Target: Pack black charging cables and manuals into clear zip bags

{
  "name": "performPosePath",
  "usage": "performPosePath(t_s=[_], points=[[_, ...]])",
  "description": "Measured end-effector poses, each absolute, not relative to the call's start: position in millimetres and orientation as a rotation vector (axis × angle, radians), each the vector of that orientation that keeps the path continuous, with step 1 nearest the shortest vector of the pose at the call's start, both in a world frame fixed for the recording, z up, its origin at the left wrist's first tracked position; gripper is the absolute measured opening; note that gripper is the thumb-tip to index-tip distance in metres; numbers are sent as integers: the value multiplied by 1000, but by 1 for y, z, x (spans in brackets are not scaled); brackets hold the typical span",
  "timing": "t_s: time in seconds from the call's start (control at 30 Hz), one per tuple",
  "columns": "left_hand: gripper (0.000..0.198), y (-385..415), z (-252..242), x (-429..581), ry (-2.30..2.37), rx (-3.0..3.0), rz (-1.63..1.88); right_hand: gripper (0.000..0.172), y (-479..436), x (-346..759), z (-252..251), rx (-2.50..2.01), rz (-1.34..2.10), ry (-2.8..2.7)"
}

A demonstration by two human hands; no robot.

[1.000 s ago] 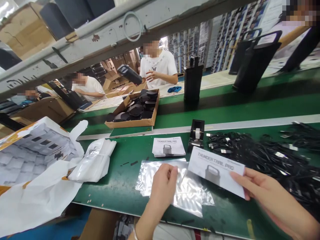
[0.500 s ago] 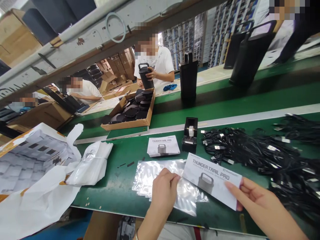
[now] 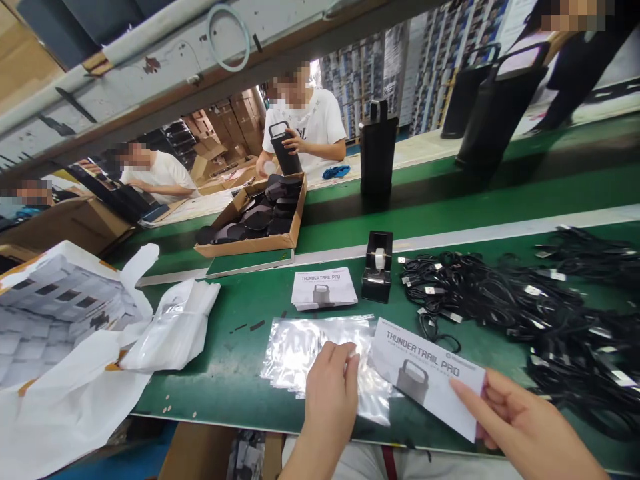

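Observation:
My right hand [image 3: 517, 413] holds a white printed leaflet [image 3: 425, 377] by its right end, thumb on top. The words THUNDER TRAIL PRO and a picture of a handled speaker show on it. Its left end reaches over a stack of clear plastic bags [image 3: 287, 357] lying flat on the green bench. Curled over those bags is my left hand [image 3: 330, 393], thumb and fingers pinched together at the top bag's edge. Beyond the bags sits a pile of matching leaflets [image 3: 324, 291], beside a black tape dispenser [image 3: 377, 267].
Many black USB cables [image 3: 490, 300] lie heaped at the right. To the left are a bundle of white pouches [image 3: 175, 327] and an opened carton [image 3: 55, 300]. A shallow box [image 3: 250, 245] of black parts and a black speaker [image 3: 377, 153] stand farther back. Co-workers [image 3: 310, 123] sit across the belt.
The leaflet and my right hand have shifted slightly downward. My left hand stays over the bags, its fingers a little changed. A co-worker across the belt has tilted the speaker held there.

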State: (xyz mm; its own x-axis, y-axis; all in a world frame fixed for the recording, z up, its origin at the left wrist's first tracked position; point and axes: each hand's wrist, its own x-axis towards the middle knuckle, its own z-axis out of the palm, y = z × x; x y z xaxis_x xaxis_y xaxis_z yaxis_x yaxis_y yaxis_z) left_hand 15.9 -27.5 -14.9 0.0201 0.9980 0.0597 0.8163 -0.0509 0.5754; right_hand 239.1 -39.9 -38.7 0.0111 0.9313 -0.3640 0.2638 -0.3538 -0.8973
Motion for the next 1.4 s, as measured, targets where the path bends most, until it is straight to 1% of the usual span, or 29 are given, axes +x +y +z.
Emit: performPosePath(t_s=[0.07, 0.13, 0.3, 0.4, 0.47, 0.6, 0.67, 0.77, 0.83, 0.97, 1.07, 1.1, 1.13, 1.2, 1.23, 1.27, 1.3, 1.33, 1.4], points=[[23, -29, -19, 16, 1836, 1924, 639, 34, -41, 237, -37, -1641, 1519, -1230], [20, -31, -21, 16, 1813, 1927, 631, 36, -40, 235, -36, -1635, 1583, -1237], [11, -35, -23, 17, 1791, 1940, 620, 37, -28, 235, -37, -1661, 1551, -1257], [9, -35, -23, 19, 1833, 1957, 607, 35, -24, 237, -34, -1635, 1636, -1304], [4, -33, -23, 19, 1836, 1986, 589, 31, -25, 238, -29, -1557, 1721, -1252], [13, -32, -17, 17, 1768, 1977, 602, 25, -29, 237, -19, -1362, 1927, -1014], [13, -33, -12, 15, 1725, 1919, 654, 26, -28, 233, -16, -1383, 1916, -922], [15, -35, -4, 15, 1667, 1835, 728, 26, -23, 217, -18, -1426, 1808, -923], [15, -36, -1, 16, 1645, 1809, 768, 24, -18, 198, -21, -1433, 1726, -1082], [14, -37, 2, 20, 1581, 1807, 832, 18, -14, 156, -24, -1448, 1227, -1644], [17, -36, 1, 20, 1581, 1818, 824, 20, -13, 146, -22, -1438, 979, -1829], [17, -35, -1, 19, 1600, 1827, 802, 22, -13, 151, -21, -1451, 822, -1948], [18, -34, -3, 18, 1620, 1840, 766, 27, -11, 159, -20, -1462, 601, -2091], [17, -32, -9, 16, 1667, 1886, 675, 50, -5, 184, -19, -1460, 44, -2370], [17, -31, -13, 15, 1694, 1917, 624, 56, -1, 198, -19, -1443, -170, -2446], [17, -30, -16, 15, 1722, 1947, 576, 53, 3, 212, -18, -1435, -273, -2504], [16, -30, -19, 15, 1749, 1974, 532, 45, 7, 224, -18, -1422, -288, -2552], [16, -29, -21, 15, 1774, 1992, 494, 37, 11, 233, -17, -1421, -229, -2569], [17, -29, -20, 16, 1788, 1997, 438, 22, 13, 240, -14, -1427, 95, -2480]])
